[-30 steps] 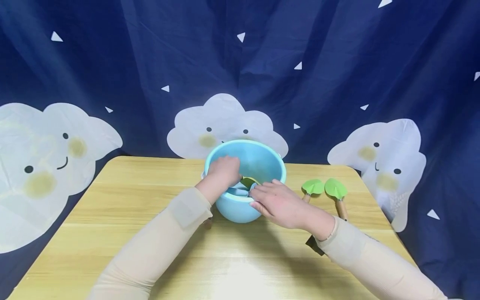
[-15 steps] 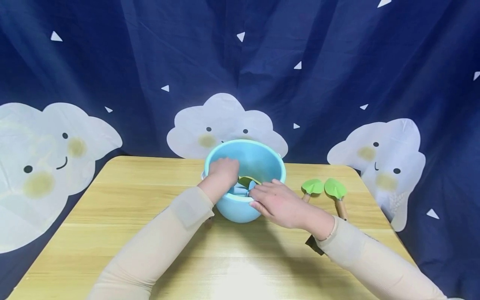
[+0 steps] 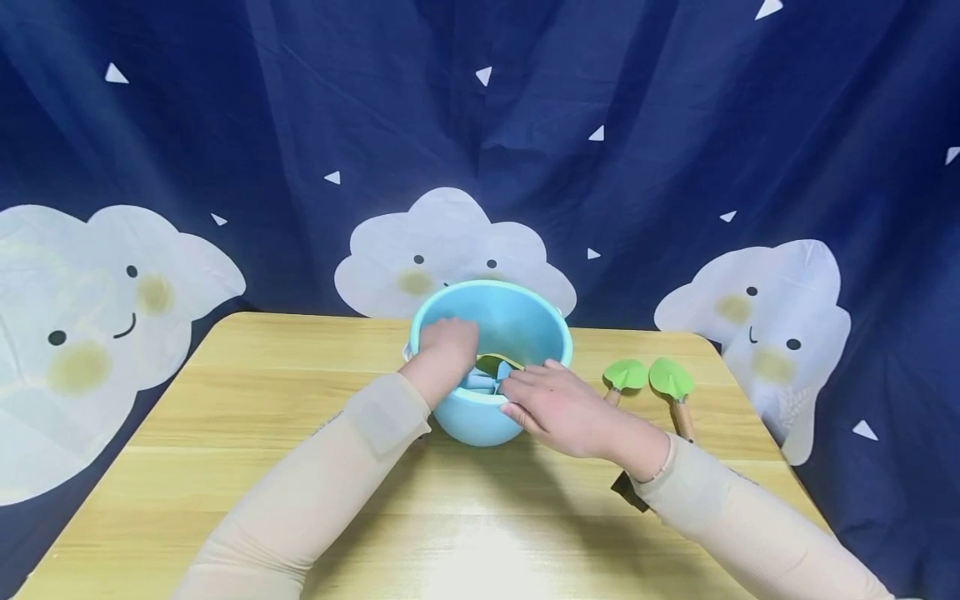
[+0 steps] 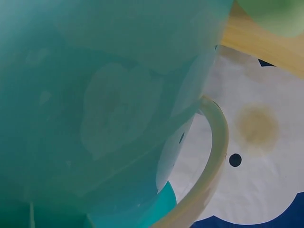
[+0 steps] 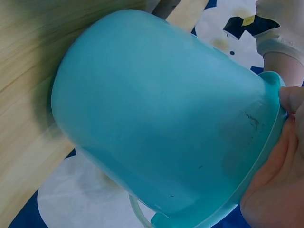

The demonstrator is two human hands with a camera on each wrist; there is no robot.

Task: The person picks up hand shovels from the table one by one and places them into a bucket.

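Observation:
A light blue bucket [image 3: 480, 421] stands upright near the back of the table. My right hand [image 3: 558, 408] grips its front right rim, thumb outside and fingers over the edge; the right wrist view shows the thumb against the bucket wall [image 5: 156, 109]. Down inside the bucket's left part is my left hand [image 3: 450, 342], its fingers hidden, so I cannot tell what it holds. Beside it in the bucket lie a light blue piece [image 3: 480, 382] and a dark green blade-like piece [image 3: 491, 364]. In the left wrist view the bucket wall [image 4: 118, 104] hides the fingers.
Two toy trowels lie right of the bucket: one green leaf-shaped blade [image 3: 625, 373] and another green blade [image 3: 671, 377], both with wooden handles. A dark flat piece [image 3: 630, 492] pokes out by my right forearm. The bucket's pale handle [image 4: 218, 137] hangs at its side.
My left hand has shifted slightly to the right and down inside the bucket, and the light blue piece in it has moved a little. The right hand keeps its place on the rim.

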